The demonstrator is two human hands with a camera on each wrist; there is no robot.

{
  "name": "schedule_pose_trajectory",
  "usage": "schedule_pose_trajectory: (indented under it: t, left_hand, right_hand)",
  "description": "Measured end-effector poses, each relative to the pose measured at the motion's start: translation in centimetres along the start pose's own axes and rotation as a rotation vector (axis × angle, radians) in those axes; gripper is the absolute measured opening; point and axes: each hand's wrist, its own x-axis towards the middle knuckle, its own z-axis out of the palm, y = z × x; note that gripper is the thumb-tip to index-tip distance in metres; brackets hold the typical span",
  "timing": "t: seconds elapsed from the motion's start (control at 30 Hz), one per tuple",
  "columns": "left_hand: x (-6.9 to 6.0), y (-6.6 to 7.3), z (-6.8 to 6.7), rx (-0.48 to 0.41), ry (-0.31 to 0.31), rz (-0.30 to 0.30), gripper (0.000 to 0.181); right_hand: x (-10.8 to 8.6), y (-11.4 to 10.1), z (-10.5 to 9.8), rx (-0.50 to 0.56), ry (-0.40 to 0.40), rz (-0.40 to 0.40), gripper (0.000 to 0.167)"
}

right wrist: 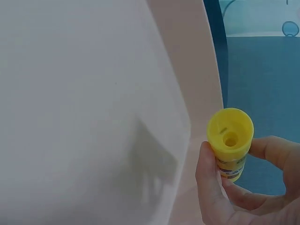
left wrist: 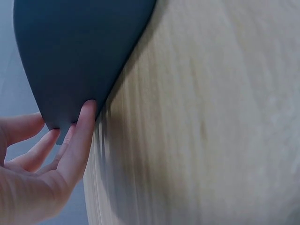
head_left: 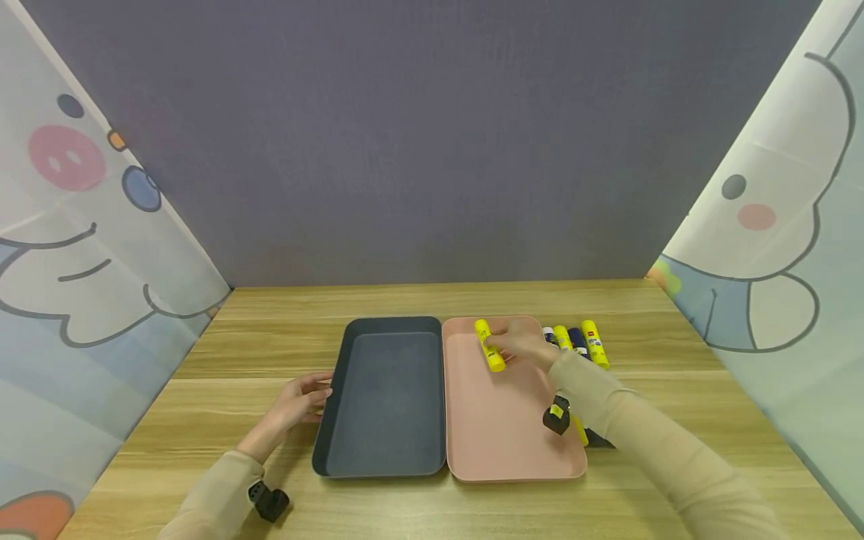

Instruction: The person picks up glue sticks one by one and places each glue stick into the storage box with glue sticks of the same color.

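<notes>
My right hand [head_left: 518, 341] pinches a yellow glue stick [head_left: 490, 346] over the far part of the pink tray [head_left: 499, 442]. In the right wrist view one round, hollow end of the glue stick [right wrist: 230, 133] faces the camera, between thumb and fingers. My left hand [head_left: 300, 399] is at the left side of the dark grey tray [head_left: 385, 471]. Its fingertips touch the outer wall of the dark grey tray [left wrist: 79, 61] in the left wrist view, with the fingers fairly straight.
Right of the pink tray lie several sticks, among them a yellow stick [head_left: 595, 345] and a dark blue one [head_left: 577, 342]. Another yellow stick [head_left: 579, 430] and a black item [head_left: 598, 439] are partly hidden by the right arm. A grey panel [head_left: 432, 150] stands behind the wooden table [head_left: 270, 322].
</notes>
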Motion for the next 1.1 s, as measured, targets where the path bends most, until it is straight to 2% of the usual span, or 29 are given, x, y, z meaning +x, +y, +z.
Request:
schedule_pose_trajectory:
  t: [0.23, 0.47, 0.7, 0.93, 1.1]
  left_hand:
    - [0.1, -0.1, 0.0, 0.014, 0.015, -0.010, 0.045]
    - [0.0, 0.0, 0.0, 0.014, 0.017, -0.011, 0.045]
    - [-0.2, -0.4, -0.6, -0.019, -0.058, 0.085, 0.049]
    - [0.0, 0.0, 0.0, 0.009, 0.007, -0.013, 0.045]
    - [0.0, 0.1, 0.0, 0.011, 0.004, -0.016, 0.044]
  right_hand:
    - [0.5, -0.1, 0.6, 0.018, -0.046, 0.037, 0.042]
    - [1.0, -0.1, 1.3, 0.023, -0.052, 0.072, 0.030]
    - [1.4, 0.0, 1.9, 0.038, -0.060, 0.053, 0.021]
    - [1.7, 0.0, 2.3, 0.018, -0.047, 0.028, 0.019]
    - [2.0, 0.2, 2.7, 0.004, -0.036, 0.052, 0.020]
